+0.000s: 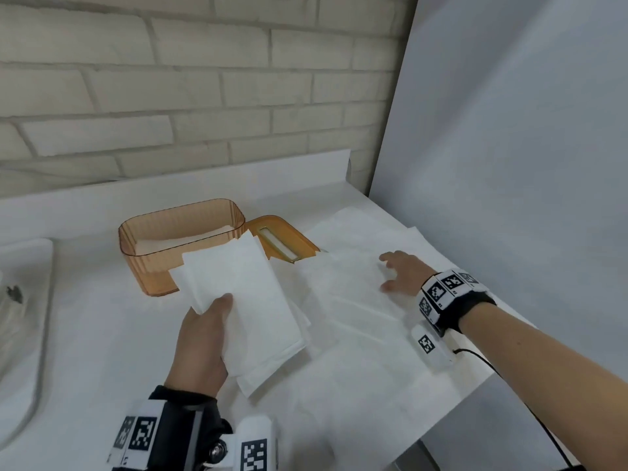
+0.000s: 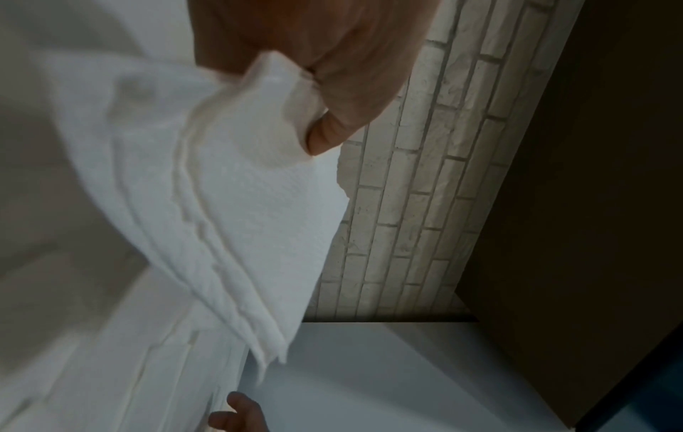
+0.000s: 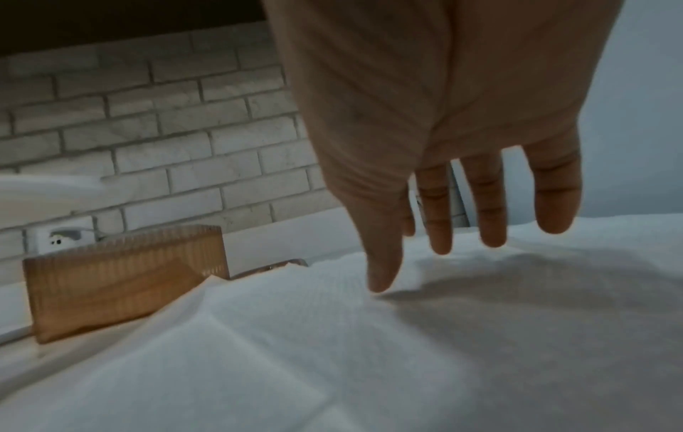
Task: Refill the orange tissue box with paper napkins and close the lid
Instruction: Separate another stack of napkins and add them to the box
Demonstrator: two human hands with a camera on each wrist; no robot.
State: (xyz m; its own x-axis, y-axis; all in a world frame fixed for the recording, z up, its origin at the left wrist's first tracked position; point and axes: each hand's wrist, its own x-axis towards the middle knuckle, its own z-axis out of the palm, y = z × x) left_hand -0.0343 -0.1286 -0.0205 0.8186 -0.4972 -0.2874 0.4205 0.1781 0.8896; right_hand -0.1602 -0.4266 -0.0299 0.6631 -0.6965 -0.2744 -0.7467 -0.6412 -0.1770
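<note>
The left hand grips a stack of napkins, thumb on top, lifted near the orange tissue box. The box sits open on the worktop, its lid lying to its right. The right hand reaches out flat, fingers spread, over loose napkins.

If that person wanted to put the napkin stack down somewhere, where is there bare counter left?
Bare counter lies left of the left hand, between the orange tissue box and the sink rim, and behind the box along the brick wall. The right side is crowded: spread napkins, the lid and the right hand.
</note>
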